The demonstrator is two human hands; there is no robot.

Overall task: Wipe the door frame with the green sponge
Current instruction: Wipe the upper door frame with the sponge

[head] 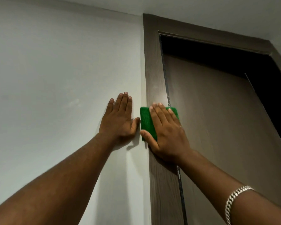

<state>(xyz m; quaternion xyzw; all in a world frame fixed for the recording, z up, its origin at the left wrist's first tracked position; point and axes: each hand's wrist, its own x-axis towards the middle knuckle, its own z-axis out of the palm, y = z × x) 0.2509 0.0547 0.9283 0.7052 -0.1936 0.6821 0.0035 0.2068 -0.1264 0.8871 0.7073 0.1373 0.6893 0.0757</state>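
Observation:
A dark brown wooden door frame (153, 65) runs up the middle of the view and turns right along the top. My right hand (166, 132) lies flat over the green sponge (147, 123) and presses it against the frame's left upright, thumb under the sponge's lower edge. Part of the sponge is hidden under my fingers. My left hand (119, 118) rests flat on the wall just left of the frame, fingers together and pointing up, holding nothing.
A pale grey wall (58, 75) fills the left side. The brown door (221, 120) stands ajar to the right of the frame, with a dark gap (234, 60) above and beyond it. The white ceiling (201, 10) is close overhead.

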